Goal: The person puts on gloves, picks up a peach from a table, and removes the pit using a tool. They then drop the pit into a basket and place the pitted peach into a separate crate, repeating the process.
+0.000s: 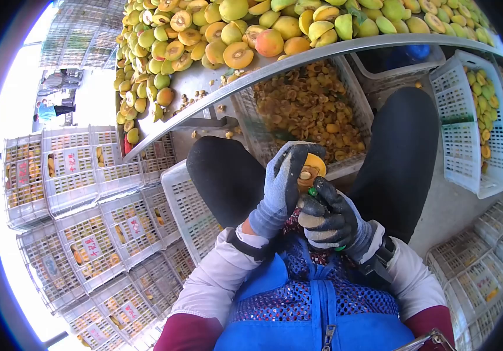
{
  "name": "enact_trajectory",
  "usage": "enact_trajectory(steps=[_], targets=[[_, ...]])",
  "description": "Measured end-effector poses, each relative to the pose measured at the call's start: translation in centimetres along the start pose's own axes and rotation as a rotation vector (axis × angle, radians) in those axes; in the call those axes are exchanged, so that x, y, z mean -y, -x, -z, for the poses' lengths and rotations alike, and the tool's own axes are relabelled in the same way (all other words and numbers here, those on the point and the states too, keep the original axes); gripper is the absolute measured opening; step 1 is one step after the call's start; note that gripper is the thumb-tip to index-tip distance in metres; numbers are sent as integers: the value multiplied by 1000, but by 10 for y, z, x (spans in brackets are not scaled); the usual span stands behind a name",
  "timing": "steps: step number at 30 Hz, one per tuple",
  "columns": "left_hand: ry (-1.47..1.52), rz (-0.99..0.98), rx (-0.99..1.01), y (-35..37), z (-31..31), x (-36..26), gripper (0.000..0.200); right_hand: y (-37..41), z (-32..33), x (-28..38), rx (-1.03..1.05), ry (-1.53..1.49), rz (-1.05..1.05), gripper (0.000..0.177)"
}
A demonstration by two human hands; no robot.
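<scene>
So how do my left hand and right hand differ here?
The left hand holds a cut fruit; the right hand is curled around a green item, mostly hidden. The left glove shows mostly grey-blue knit; the right glove shows more dark coating, with pale patches. The left hand sits higher in view than the right. Both hands are gloved.

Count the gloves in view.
2: one on the left hand, holding cut fruit; one on the right hand. Any on the distant person are too small to tell.
</scene>
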State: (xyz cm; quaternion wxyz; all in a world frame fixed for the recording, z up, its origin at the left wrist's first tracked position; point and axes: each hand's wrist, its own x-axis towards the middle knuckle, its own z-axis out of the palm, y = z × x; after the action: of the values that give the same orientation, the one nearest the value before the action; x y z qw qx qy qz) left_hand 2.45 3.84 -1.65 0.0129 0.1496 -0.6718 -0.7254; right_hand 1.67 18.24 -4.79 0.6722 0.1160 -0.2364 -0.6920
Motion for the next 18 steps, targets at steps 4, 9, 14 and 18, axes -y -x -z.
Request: enact_trajectory(steps=[4, 9, 14, 18], targets=[[-102, -148, 9, 3, -3, 2, 37, -1, 6, -3, 62, -10, 22, 45], [709, 255, 53, 3, 9, 15, 45, -1, 1, -13, 142, 45, -8, 43], [679, 314, -358, 2, 48, 35, 41, -4, 6, 3, -62, -34, 123, 42], [258, 60, -605, 30, 95, 12, 33, 2, 25, 20, -175, -195, 147, 38]])
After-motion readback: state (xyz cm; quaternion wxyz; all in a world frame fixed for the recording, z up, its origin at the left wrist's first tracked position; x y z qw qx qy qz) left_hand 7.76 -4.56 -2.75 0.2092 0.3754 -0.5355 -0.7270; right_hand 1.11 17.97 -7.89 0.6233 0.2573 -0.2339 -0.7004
